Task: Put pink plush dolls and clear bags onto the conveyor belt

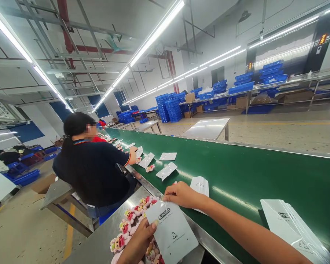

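My left hand (139, 240) holds the lower left edge of a white plastic pouch (172, 231) printed with a logo and a recycling mark. My right hand (181, 193) pinches the pouch's top edge, fingers closed on it. The pouch hangs over a steel side table (99, 244) where several small pink plush toys (132, 216) lie in a heap. Another white pouch (200, 186) lies on the green conveyor belt (250, 176) just beyond my right hand.
A stack of white pouches (288, 223) lies on the belt at right. More pouches (167, 170) and a plush (150, 168) sit further along. A person in a dark shirt (92, 172) sits at left, reaching onto the belt. Blue crates (169, 107) stand behind.
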Tool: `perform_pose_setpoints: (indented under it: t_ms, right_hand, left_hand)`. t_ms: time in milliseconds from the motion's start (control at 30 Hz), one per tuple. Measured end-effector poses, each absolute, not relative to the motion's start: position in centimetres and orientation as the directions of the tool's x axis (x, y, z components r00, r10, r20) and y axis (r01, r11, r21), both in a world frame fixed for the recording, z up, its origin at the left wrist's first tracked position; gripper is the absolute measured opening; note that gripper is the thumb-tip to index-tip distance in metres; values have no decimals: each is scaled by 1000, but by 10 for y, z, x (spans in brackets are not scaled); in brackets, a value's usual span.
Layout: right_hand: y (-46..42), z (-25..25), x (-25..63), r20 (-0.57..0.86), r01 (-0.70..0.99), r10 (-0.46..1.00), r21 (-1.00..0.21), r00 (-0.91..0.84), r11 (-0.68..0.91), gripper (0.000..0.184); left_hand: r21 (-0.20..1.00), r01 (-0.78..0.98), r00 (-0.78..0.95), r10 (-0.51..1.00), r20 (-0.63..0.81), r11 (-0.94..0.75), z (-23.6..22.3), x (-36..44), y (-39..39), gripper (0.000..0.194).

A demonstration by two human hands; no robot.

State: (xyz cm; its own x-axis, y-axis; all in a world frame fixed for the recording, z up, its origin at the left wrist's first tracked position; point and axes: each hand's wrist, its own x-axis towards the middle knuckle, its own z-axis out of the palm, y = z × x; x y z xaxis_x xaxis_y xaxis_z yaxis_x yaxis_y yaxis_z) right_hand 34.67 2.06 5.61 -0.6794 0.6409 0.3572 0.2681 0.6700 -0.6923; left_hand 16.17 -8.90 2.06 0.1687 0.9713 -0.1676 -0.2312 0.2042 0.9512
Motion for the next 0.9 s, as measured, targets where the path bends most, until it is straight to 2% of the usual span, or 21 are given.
perform_pose_setpoints:
  t_ms: [133, 200, 267, 333, 433, 500, 600, 667, 800, 900]
  right_hand:
    - [8, 47, 339, 537, 260, 639, -617, -551, 743, 29]
    - [9, 47, 340, 540, 248, 634, -620, -554, 745, 29]
    - [20, 50, 345, 433, 257, 665, -685, -608, 681, 34]
    - [41, 52, 354, 238, 395, 769, -746, -593, 536, 44]
    - [74, 47, 369, -18, 667, 909, -686, -415, 291, 52]
    - [88, 36, 375, -132, 736, 912, -641, -387, 220, 47]
    - [90, 19, 376, -220, 703, 854, -678, -472, 214, 37]
    - [84, 15, 375, -170, 635, 837, -732, -521, 247, 28]
    - [67, 34, 381, 57, 461, 865, -827, -499, 321, 20]
    - [48, 59, 388, 216, 134, 881, -946, -421, 296, 29]
  left_hand:
    - [903, -375, 94, 978, -188, 210, 16, 167, -87, 75]
    - [884, -404, 3, 967, -253, 233, 13, 172, -83, 72]
    - [874, -418, -108, 942, -319, 248, 12, 176, -77, 66]
    - [879, -416, -209, 916, -343, 234, 12, 179, -72, 60]
    - [904, -389, -287, 909, -302, 178, 11, 180, -66, 57]
    - [927, -347, -290, 923, -254, 146, 7, 181, -64, 53]
    - [966, -224, -209, 962, -177, 129, 3, 185, -65, 48]
    - [983, -140, -122, 983, -136, 118, 4, 191, -66, 47]
    - [999, -10, -44, 998, -50, 50, 10, 204, -68, 44]
    - [994, 104, -7, 1000, -24, 25, 14, 211, -66, 38]
